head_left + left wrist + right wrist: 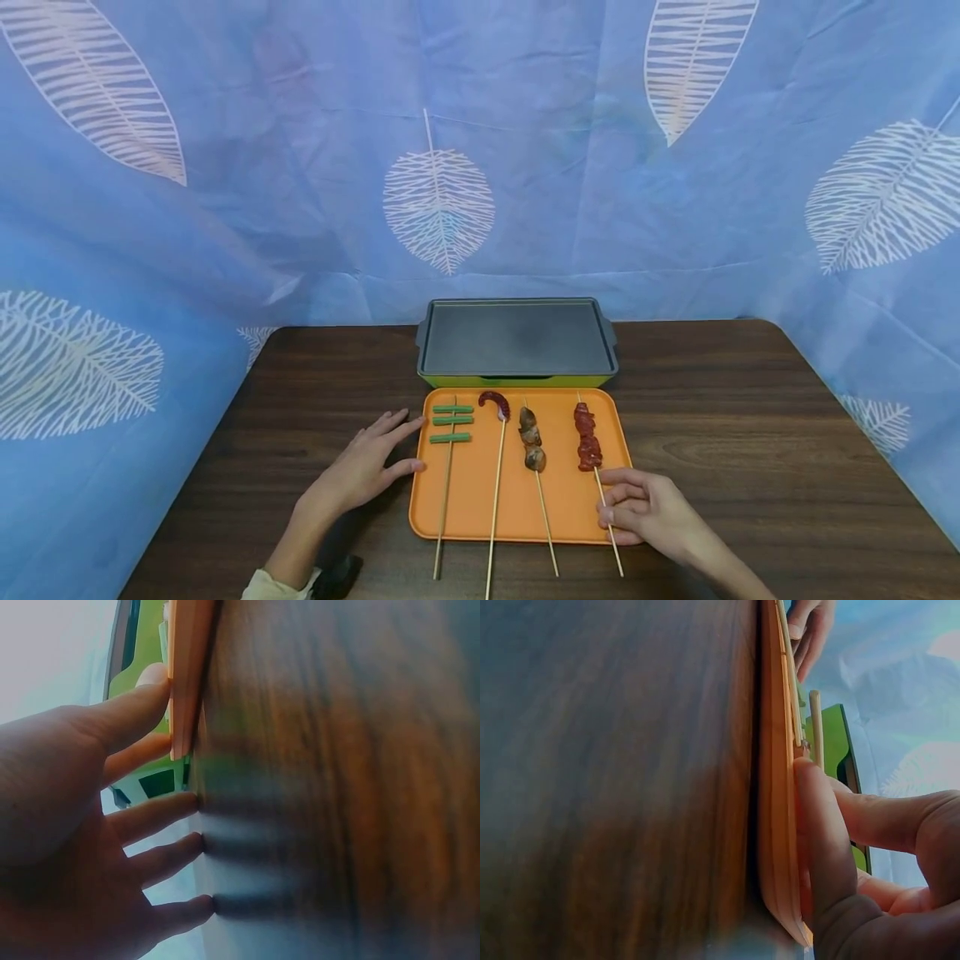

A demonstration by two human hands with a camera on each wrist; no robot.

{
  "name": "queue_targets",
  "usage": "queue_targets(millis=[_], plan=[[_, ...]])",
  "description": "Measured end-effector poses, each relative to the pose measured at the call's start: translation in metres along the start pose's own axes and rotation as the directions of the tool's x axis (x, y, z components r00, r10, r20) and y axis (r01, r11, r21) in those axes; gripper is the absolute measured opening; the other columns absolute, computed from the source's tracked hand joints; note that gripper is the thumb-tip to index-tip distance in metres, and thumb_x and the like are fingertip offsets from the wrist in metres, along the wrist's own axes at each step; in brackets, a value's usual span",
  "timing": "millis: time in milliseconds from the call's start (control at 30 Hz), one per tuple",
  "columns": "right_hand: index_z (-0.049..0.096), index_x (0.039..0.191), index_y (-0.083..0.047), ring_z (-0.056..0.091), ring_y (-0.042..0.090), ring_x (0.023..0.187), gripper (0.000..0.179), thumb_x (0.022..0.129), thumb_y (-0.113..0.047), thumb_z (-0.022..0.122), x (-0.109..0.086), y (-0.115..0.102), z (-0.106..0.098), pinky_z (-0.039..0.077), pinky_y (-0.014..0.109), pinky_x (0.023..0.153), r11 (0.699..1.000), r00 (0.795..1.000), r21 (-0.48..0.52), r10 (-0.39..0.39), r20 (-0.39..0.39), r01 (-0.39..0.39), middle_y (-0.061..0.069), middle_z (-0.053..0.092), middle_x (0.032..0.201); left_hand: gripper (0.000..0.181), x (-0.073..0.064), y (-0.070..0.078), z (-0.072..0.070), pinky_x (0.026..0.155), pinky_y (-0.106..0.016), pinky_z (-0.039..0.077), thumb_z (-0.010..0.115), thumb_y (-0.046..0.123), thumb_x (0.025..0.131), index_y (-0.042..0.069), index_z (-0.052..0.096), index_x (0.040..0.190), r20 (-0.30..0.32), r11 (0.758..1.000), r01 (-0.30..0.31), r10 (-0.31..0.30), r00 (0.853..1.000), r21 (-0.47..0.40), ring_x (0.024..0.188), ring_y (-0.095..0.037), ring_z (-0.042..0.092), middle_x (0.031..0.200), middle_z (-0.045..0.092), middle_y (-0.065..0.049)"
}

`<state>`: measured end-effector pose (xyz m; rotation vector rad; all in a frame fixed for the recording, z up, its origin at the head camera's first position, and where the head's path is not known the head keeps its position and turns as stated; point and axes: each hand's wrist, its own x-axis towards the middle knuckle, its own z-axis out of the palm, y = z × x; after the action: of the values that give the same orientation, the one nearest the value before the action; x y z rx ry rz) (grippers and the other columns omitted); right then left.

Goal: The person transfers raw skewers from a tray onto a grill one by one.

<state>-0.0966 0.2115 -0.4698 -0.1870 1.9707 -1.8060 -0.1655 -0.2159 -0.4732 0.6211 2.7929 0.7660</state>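
Note:
An orange tray (468,521) carries several skewers lying side by side. My right hand (652,508) pinches the bare stick of the red meat skewer (588,437) at the tray's right side. In the right wrist view that stick (816,727) rises from between the fingers of the right hand (870,855). At the left, my left hand (367,462) has its fingers spread, with thumb and index finger touching the tray's left rim. The left wrist view shows the other fingertips of the left hand (90,795) on the table beside the tray.
Also on the tray are a green vegetable skewer (452,422), a curled dark red tentacle skewer (495,402) and a brownish chunk skewer (530,437). Their sticks overhang the front rim. Behind stands a grill pan (517,337) with a green base, on a dark wooden table (720,417).

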Motion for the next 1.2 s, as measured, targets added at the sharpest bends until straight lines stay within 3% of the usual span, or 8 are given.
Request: queue_targets(millis=[700,967,1200], plan=[[0.038,0.141,0.020,0.072,0.018,0.090,0.057,0.098,-0.002,0.068,-0.007,-0.005,0.002,0.062,0.045,0.069,1.000,1.000,0.025,-0.007,-0.007,0.007,0.011,0.067,0.104,0.068,0.000,-0.001,0.000,0.111,-0.077,0.021,0.068,0.042,0.098,0.018,0.045,0.158,0.007,1.000,0.001,-0.001,1.000,-0.010,0.152,-0.044,0.024,0.162,0.034,-0.020],[0.038,0.146,0.013,0.070,0.023,0.092,0.058,0.101,-0.009,0.067,-0.011,-0.010,0.005,0.062,0.051,0.069,0.999,0.999,0.040,0.029,-0.017,-0.029,0.012,0.066,0.107,0.068,-0.002,-0.003,0.000,0.110,-0.078,0.020,0.067,0.046,0.098,0.019,0.045,0.157,0.004,1.000,0.009,-0.009,1.000,-0.007,0.152,-0.044,0.024,0.162,0.035,-0.020],[0.034,0.148,0.009,0.071,0.029,0.092,0.057,0.103,-0.011,0.063,-0.013,-0.014,0.007,0.061,0.054,0.070,0.998,1.000,0.069,0.008,0.029,-0.010,0.015,0.066,0.104,0.068,0.000,-0.003,0.001,0.110,-0.078,0.020,0.066,0.044,0.099,0.019,0.044,0.158,0.001,1.000,-0.009,0.009,1.000,-0.011,0.152,-0.044,0.023,0.163,0.034,-0.020]])
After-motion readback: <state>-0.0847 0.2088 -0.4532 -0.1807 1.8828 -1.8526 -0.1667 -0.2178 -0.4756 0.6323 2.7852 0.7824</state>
